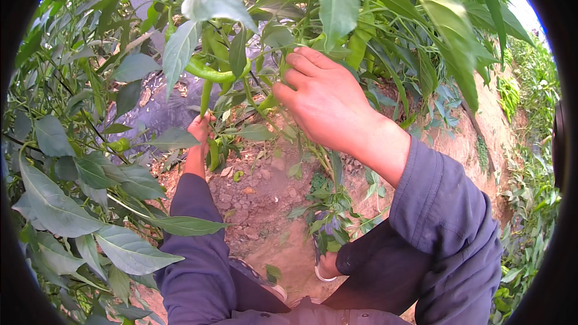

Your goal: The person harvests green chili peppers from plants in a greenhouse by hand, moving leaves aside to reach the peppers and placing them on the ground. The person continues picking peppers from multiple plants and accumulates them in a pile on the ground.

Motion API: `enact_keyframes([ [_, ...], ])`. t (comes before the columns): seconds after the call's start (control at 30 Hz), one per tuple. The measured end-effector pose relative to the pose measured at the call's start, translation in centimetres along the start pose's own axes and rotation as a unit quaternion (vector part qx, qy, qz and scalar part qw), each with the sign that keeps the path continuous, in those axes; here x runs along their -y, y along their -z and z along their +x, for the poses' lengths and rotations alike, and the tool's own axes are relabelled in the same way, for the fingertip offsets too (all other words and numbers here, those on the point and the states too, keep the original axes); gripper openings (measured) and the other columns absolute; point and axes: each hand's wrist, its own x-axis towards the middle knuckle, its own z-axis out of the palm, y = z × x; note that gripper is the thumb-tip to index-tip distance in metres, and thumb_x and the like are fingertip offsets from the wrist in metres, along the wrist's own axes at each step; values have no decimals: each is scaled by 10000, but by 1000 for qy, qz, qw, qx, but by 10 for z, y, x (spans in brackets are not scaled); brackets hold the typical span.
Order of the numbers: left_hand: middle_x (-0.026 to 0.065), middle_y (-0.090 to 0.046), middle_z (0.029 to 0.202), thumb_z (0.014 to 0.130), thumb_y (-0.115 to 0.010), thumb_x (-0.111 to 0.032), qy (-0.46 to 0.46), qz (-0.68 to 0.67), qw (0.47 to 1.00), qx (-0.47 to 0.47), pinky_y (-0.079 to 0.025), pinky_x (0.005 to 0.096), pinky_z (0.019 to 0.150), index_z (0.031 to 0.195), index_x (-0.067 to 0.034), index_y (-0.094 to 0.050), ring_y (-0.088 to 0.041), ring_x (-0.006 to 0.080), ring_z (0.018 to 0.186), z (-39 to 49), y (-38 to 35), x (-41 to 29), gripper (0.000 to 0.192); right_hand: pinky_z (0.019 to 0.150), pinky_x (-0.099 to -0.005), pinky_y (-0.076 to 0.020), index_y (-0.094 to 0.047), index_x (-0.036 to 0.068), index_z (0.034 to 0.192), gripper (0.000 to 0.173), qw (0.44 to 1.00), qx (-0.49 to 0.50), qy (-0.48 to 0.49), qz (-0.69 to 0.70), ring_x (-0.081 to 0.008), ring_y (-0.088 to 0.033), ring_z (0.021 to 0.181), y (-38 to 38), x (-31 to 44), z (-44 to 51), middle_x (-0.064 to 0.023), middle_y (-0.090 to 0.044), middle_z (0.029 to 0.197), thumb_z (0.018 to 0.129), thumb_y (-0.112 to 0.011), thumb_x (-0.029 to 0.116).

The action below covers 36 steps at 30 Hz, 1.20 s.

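Long green chili peppers hang among the leaves of pepper plants in front of me. My left hand [202, 128] is closed around green peppers low in the plant, with one pepper [206, 97] rising above the fist and another pepper [214, 155] showing below it. A curved green pepper [216, 74] hangs just above that hand. My right hand [318, 85] reaches into the foliage at upper centre, its fingers bent at the stems; what lies under the fingertips is hidden. Near its fingers a broad green pepper [358, 45] hangs beneath large leaves.
Dense pepper foliage [58, 198] crowds the left side. Dark plastic film [158, 99] covers soil behind the plant. Bare ground [253, 216] lies by my feet, with a leafy stem [332, 201] near one shoe. A heap of green peppers [509, 95] lies at far right, beside more plants.
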Motion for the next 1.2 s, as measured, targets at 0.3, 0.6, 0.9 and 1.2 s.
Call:
enact_keyframes([
  [0.3,23,-787,943,1129,-690,-284,-168,101,980,-40,-405,271,454,1226,-55,-738,-505,60,529,-68,17,-72,253,1181,-424,-439,-788,118,893,148,998,1,27,-56,-254,-683,1132,-20,13,15,-47,-769,947,800,-742,224],
  [0.6,17,-797,898,1142,-658,-220,-379,196,903,-52,-393,283,470,1191,-63,-749,-506,51,526,-142,39,-195,188,1040,-433,-586,-820,101,896,126,990,24,99,95,-285,-755,1071,-20,102,37,-89,-805,1013,811,-768,178],
  [0.9,33,-717,894,1114,-667,-185,-129,50,986,91,-340,248,407,1147,-60,-699,-459,56,526,-236,48,-253,133,1024,-466,-588,-793,17,1162,383,765,220,-363,484,-367,-752,1180,-131,219,-8,-231,-780,1209,897,-804,293],
  [1.2,-7,-630,907,1114,-669,-256,-10,-55,992,116,-361,248,453,1133,-88,-634,-464,63,572,-195,95,-227,172,929,-407,-618,-669,-24,1283,340,436,80,-437,783,-242,-720,1005,-120,269,-14,-120,-722,1113,1058,-654,230],
])
